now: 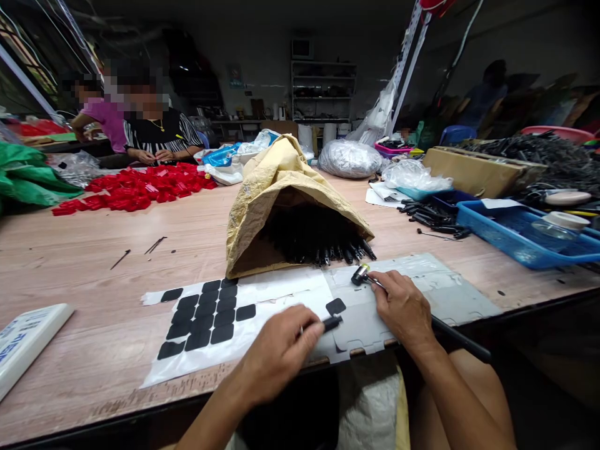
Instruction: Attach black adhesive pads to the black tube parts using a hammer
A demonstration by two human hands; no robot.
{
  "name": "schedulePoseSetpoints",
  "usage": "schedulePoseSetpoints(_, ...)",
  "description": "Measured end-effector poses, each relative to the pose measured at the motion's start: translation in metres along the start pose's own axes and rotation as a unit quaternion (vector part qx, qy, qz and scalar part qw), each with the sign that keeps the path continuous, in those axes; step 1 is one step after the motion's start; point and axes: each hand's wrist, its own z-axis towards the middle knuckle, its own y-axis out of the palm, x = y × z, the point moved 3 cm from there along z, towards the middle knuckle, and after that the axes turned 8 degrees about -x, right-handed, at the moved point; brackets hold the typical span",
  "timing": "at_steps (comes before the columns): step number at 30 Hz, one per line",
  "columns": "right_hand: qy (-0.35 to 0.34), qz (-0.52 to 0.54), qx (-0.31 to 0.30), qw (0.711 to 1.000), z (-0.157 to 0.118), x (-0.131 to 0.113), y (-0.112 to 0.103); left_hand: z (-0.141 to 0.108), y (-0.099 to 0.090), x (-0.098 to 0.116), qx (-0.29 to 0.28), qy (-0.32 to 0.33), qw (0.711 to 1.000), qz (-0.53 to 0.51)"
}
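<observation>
My left hand [287, 347] is closed on a small black piece [332, 323] above the near edge of the grey board [422, 281]. Just beyond that piece lies a black rounded square [336, 306]. My right hand [405, 305] grips a small hammer, its metal head [360, 274] over the board and its black handle [462, 340] reaching back toward the lap. Several black squares [206, 309] sit in rows on a white sheet [276, 300] at the left. Black parts [319, 237] fill the open mouth of a yellow-brown sack [262, 187].
Red pieces [145, 187] are heaped at the back left, near a person in a striped top [162, 134]. A blue basket [520, 234] and a cardboard box [473, 172] stand at the right. A white box [35, 340] lies at the near left.
</observation>
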Motion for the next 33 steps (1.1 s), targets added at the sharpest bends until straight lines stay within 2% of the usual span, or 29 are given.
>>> schedulePoseSetpoints(2, 0.0, -0.003, 0.004, 1.0, 0.0, 0.0, 0.0, -0.023, 0.016, 0.011, -0.087, -0.005, 0.996, -0.03)
schedulePoseSetpoints(4, 0.001, -0.004, 0.007, 1.0, 0.0, 0.0, -0.001, -0.043, 0.038, 0.007, -0.158, -0.025, 0.987, -0.03)
schedulePoseSetpoints(7, -0.003, -0.005, 0.008, 1.0, 0.0, 0.0, -0.001, -0.057, 0.075, -0.028, -0.179, -0.111, 0.977, 0.024)
schedulePoseSetpoints(10, -0.01, -0.004, 0.007, 1.0, 0.0, -0.001, -0.001, -0.058, 0.104, -0.069, -0.202, -0.217, 0.948, 0.11)
schedulePoseSetpoints(12, -0.011, -0.006, 0.005, 1.0, 0.0, -0.002, -0.001, -0.057, 0.109, -0.077, -0.245, -0.239, 0.926, 0.157)
schedulePoseSetpoints(13, -0.009, -0.008, 0.004, 1.0, 0.0, -0.002, -0.002, -0.057, 0.107, -0.072, -0.269, -0.227, 0.921, 0.165)
schedulePoseSetpoints(15, -0.007, -0.013, 0.005, 1.0, 0.0, -0.003, -0.002, -0.055, 0.091, -0.046, -0.314, -0.16, 0.926, 0.137)
schedulePoseSetpoints(17, -0.007, -0.018, 0.007, 1.0, 0.0, -0.004, -0.001, -0.043, 0.062, -0.01, -0.319, -0.061, 0.944, 0.066)
schedulePoseSetpoints(18, -0.007, -0.019, 0.007, 1.0, -0.001, -0.004, -0.001, -0.031, 0.043, 0.007, -0.281, -0.018, 0.959, 0.031)
schedulePoseSetpoints(19, -0.007, -0.02, 0.008, 1.0, -0.001, -0.004, -0.001, -0.014, 0.021, 0.018, -0.21, 0.002, 0.978, 0.018)
schedulePoseSetpoints(21, -0.007, -0.018, 0.009, 1.0, -0.001, -0.003, -0.001, 0.031, -0.022, 0.023, -0.062, -0.006, 0.998, 0.028)
schedulePoseSetpoints(23, -0.007, -0.013, 0.01, 1.0, -0.001, -0.003, -0.001, 0.083, -0.061, 0.006, 0.118, -0.081, 0.988, 0.064)
schedulePoseSetpoints(24, -0.006, -0.011, 0.009, 1.0, -0.001, -0.003, -0.001, 0.107, -0.078, -0.009, 0.208, -0.141, 0.964, 0.09)
schedulePoseSetpoints(25, -0.004, -0.009, 0.007, 1.0, -0.001, -0.003, -0.002, 0.128, -0.092, -0.025, 0.268, -0.208, 0.934, 0.11)
schedulePoseSetpoints(27, -0.001, -0.003, 0.003, 1.0, 0.0, -0.003, -0.002, 0.162, -0.111, -0.055, 0.299, -0.253, 0.912, 0.118)
schedulePoseSetpoints(29, 0.001, 0.003, 0.001, 1.0, 0.0, -0.003, -0.002, 0.179, -0.123, -0.08, 0.299, -0.277, 0.905, 0.117)
schedulePoseSetpoints(33, 0.006, 0.014, 0.003, 1.0, 0.001, -0.002, -0.001, 0.178, -0.131, -0.108, 0.3, -0.291, 0.901, 0.12)
